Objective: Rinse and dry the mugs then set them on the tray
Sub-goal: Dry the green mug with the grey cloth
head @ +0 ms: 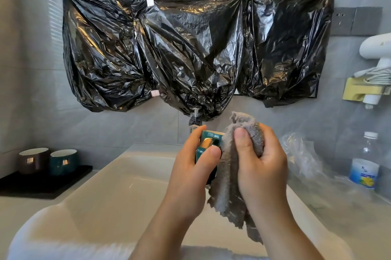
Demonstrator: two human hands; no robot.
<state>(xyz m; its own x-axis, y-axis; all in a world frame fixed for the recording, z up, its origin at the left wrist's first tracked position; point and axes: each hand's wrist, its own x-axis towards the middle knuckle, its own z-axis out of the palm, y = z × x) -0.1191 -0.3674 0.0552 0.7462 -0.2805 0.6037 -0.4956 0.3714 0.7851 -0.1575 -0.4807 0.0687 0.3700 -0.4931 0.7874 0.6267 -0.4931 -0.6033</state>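
Directly above the white sink (118, 192), the left hand (190, 166) grips a teal mug (208, 143) with a gold handle, its thumb laid across the near side and its fingers curled round the far side. The right hand (260, 166) clutches a grey cloth (226, 185) and presses it against the mug's right side; the cloth's loose end hangs down toward the basin. The mug sits between the two hands, touching the left hand and the cloth.

Left of the sink, a black tray (42, 183) carries a brown mug (32, 160) and a second teal mug (63, 161), upright and just beside each other. Right of the sink stands a clear water bottle (365, 164); its blue and yellow label bears writing too blurred to read. Behind the sink, crinkled black plastic sheeting (190, 37) covers the wall.
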